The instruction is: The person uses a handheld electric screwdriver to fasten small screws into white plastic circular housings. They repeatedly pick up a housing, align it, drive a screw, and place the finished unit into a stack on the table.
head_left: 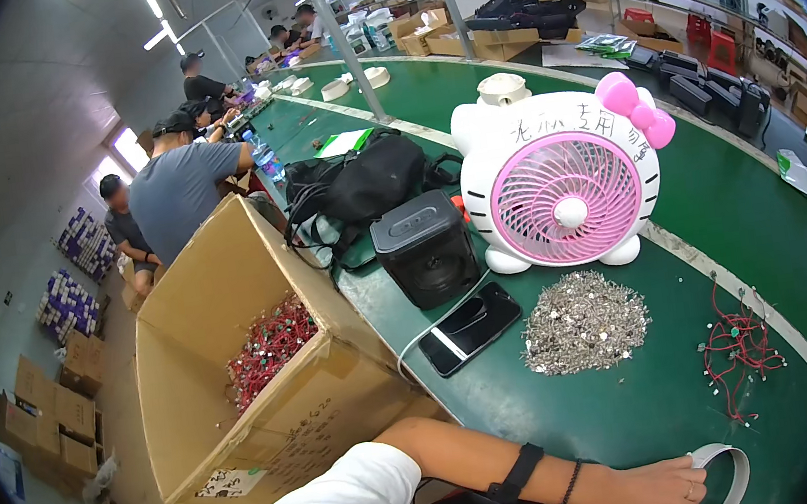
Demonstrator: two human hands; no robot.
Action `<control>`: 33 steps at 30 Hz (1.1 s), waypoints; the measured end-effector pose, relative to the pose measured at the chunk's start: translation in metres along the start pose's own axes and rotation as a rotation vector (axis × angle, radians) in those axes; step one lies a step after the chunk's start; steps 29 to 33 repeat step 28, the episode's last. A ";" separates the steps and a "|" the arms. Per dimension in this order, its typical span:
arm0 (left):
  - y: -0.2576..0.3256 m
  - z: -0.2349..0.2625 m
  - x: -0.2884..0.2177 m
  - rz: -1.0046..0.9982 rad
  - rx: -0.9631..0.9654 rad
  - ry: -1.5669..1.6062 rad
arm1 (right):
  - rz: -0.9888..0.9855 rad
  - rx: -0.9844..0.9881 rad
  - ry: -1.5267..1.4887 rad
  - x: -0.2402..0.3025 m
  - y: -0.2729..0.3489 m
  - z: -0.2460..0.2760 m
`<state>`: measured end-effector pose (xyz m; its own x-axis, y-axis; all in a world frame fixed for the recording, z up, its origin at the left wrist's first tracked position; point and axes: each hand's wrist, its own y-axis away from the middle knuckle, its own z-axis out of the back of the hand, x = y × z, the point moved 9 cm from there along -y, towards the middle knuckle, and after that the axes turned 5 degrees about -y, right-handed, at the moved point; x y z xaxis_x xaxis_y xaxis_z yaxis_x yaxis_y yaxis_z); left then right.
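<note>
My left forearm, in a white sleeve with a black band and a dark bracelet at the wrist, reaches across the table's near edge. At the lower right, my left hand has its fingers bent over the edge of a white ring-shaped band, gripping it. My right hand is out of view. Beyond the left hand lie a heap of small silvery metal pins and a loose tangle of red wires with small parts attached. A black phone with a white cable rests left of the heap.
A large open carton holding red wired parts stands beside the table on the left. On the green table are a black speaker, a white-and-pink fan and a black bag. Several people sit farther along; shelves line the back.
</note>
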<state>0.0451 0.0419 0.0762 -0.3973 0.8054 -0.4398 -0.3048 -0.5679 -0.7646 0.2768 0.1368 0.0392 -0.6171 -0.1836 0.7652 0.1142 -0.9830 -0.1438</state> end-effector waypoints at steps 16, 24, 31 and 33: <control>0.004 -0.012 0.006 -0.003 0.067 0.001 | 0.063 -0.023 -0.037 -0.004 -0.002 -0.001; 0.003 -0.016 0.004 -0.041 0.051 0.026 | 0.209 -0.067 -0.022 0.008 -0.001 0.001; 0.004 -0.014 0.002 -0.028 0.052 0.024 | 0.144 -0.049 0.010 0.007 0.000 -0.001; 0.004 -0.014 0.002 -0.028 0.052 0.024 | 0.144 -0.049 0.010 0.007 0.000 -0.001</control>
